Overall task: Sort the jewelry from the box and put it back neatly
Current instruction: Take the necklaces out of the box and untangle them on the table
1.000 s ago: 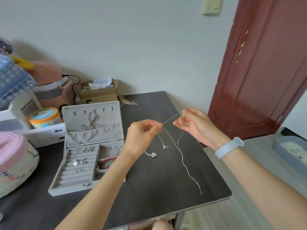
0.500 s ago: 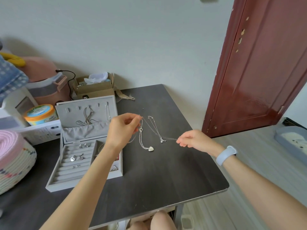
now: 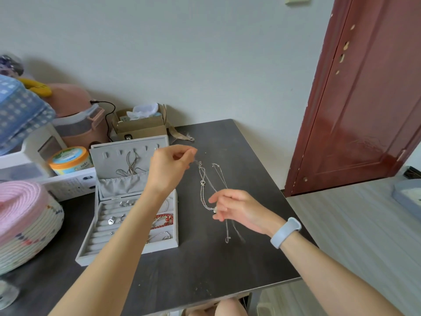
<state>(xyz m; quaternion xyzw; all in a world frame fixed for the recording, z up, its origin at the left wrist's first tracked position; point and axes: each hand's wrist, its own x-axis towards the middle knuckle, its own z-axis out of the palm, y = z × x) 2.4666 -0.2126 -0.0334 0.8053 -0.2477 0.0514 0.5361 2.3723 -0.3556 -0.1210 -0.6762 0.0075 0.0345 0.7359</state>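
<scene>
- A pink-topped woven basket sits at the table's left edge, with an orange-lidded tub behind it; what the basket holds is hidden.
- The grey jewelry box lies open left of the table's middle, its lid upright at the back with a chain hanging over the lid's pocket. Small silver pieces rest in the ring rolls on the tray's left side; a red beaded bracelet and thin bangles fill the compartments on its right side.
- A cardboard box holding white paper stands at the table's back edge.
- The left hand is raised over the jewelry box's right side, thumb and forefinger pinching the upper end of a thin chain.
- A silver necklace lies stretched on the table near its middle, a second necklace just beside it.
- The right hand, with a pale wristband, hovers near the table's right edge, fingers curled, pinching the thin chain's lower stretch.
</scene>
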